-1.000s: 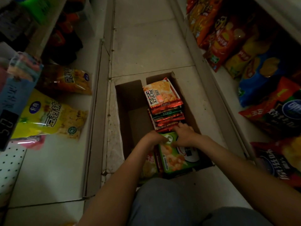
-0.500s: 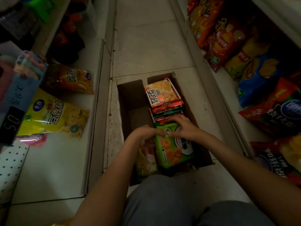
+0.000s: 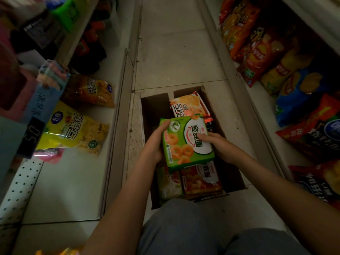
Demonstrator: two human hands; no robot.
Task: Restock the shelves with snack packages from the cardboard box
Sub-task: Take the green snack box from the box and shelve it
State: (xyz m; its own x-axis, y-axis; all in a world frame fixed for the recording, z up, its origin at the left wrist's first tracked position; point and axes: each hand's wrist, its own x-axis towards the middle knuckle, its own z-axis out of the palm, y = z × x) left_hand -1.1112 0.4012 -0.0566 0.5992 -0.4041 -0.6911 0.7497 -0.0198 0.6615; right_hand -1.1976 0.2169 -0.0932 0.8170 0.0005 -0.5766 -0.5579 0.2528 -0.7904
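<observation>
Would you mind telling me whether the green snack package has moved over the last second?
Yes. The green snack package has risen out of the cardboard box, now overlapping the orange package at its far end.

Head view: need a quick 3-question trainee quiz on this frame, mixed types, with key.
1. True or false: the green snack package is held by both hands.
2. Which lies nearest the package in the cardboard box? A) orange pack B) yellow bag C) blue chip bag
3. Fill in: the left hand has its grip on the package's ____ edge.

Key: 1 true; 2 A; 3 left
</observation>
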